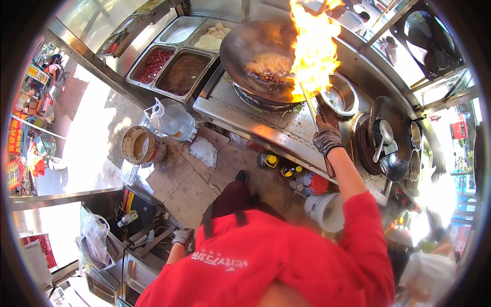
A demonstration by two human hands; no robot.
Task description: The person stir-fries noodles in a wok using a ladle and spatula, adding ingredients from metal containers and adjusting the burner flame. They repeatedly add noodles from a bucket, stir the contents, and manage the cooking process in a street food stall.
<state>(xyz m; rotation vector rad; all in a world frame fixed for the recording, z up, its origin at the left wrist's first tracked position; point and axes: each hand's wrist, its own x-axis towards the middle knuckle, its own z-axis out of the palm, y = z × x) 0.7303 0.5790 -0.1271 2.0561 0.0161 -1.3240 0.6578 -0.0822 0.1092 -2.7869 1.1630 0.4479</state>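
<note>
My right hand (327, 137), in a striped dark glove, grips the long handle of a cooking utensil (309, 103) over the stove. The utensil's head is hidden by flames (315, 50) that rise high at the wok's right side. The large wok (238, 50) sits on a burner ring and holds foaming, bubbling food (268, 67) with dark red bits. A brown wooden-looking handle or brush (328, 115) lies beside and partly beneath my right hand. My left hand (184, 238), gloved too, hangs low at my left side by the metal counter; its fingers are partly hidden, and whether it holds anything is unclear.
Steel trays of ingredients (183, 73) stand left of the wok. A metal pot (341, 96) and a second wok (399, 153) with a skimmer (385, 130) are at right. On the floor are a dirty bucket (155, 147), a large plastic jug (174, 119), bottles (270, 160) and a white bucket (326, 211).
</note>
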